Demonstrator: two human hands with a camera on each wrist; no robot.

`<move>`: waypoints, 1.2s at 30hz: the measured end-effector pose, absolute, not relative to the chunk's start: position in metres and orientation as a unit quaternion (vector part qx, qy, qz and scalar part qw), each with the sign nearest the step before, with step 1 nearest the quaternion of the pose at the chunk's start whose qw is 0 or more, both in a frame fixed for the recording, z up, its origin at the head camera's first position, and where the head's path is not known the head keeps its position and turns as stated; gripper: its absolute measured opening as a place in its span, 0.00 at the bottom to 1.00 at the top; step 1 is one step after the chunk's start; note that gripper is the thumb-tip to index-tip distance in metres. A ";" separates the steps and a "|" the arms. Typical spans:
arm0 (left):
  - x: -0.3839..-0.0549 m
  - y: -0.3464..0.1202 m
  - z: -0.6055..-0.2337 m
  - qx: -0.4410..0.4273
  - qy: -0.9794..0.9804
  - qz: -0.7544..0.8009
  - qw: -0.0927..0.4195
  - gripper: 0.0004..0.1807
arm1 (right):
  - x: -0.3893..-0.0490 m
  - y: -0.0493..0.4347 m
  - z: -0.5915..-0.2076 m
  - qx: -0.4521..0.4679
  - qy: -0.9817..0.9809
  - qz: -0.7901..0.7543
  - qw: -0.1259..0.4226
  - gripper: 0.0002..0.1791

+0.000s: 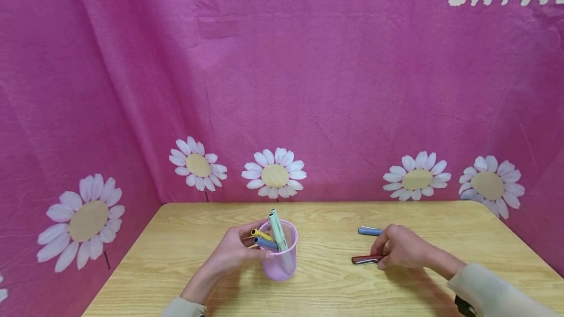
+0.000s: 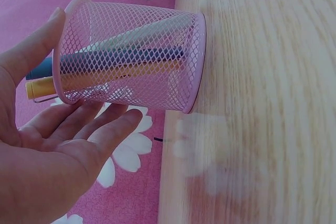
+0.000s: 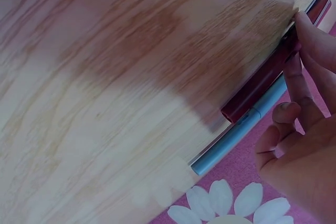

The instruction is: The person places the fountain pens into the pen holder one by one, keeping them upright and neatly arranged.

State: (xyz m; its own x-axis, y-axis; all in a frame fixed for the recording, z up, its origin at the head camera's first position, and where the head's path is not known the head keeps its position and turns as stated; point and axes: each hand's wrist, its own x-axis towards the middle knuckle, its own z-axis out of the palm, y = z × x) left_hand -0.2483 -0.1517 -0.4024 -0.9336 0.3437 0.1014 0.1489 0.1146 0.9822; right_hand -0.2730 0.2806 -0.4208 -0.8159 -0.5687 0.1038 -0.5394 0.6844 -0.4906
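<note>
A pink mesh pen cup [image 1: 282, 270] stands upright on the table, held by my left hand [image 1: 226, 251] with the thumb at its rim and the fingers around the far side. Inside the cup lean a mint-green pen [image 1: 277, 231], a yellow pen [image 1: 262, 234] and a blue pen [image 1: 266, 244]. To the right, my right hand [image 1: 403, 248] pinches a dark red pen [image 3: 257, 87] between thumb and fingers, low over the tabletop. Beyond that hand lies a second blue pen [image 1: 370, 231], partly hidden by it in the head view; it appears light blue in the right wrist view.
The wooden table [image 1: 326, 292] ends at a magenta cloth [image 1: 335, 87] with white daisies and lettering, which hangs behind it and along both sides. A bare stretch of tabletop separates the cup from the two pens on the right.
</note>
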 end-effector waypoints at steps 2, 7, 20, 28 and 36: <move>-0.248 -0.151 -0.402 0.163 0.745 0.643 0.075 0.45 | -0.273 0.280 -0.421 -0.307 0.917 -0.254 0.025 0.12; -0.247 -0.151 -0.402 0.162 0.746 0.641 0.073 0.45 | -0.273 0.277 -0.422 -0.315 0.914 -0.255 0.025 0.11; -0.247 -0.152 -0.403 0.163 0.744 0.643 0.075 0.44 | -0.264 0.270 -0.418 -0.296 0.924 -0.243 0.018 0.10; -0.247 -0.152 -0.402 0.154 0.749 0.640 0.077 0.44 | -0.260 0.267 -0.421 -0.281 0.928 -0.244 -0.002 0.10; -0.248 -0.152 -0.403 0.150 0.749 0.640 0.082 0.45 | -0.261 0.261 -0.418 -0.272 0.924 -0.268 0.005 0.09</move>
State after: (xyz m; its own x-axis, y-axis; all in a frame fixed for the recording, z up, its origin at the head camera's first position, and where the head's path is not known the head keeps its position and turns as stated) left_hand -0.2485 -0.1518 -0.4026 -0.9415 0.3296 0.0696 0.1203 0.1361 0.9834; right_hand -0.2610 0.2612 -0.4177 -0.8520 -0.5052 0.1372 -0.5004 0.7089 -0.4971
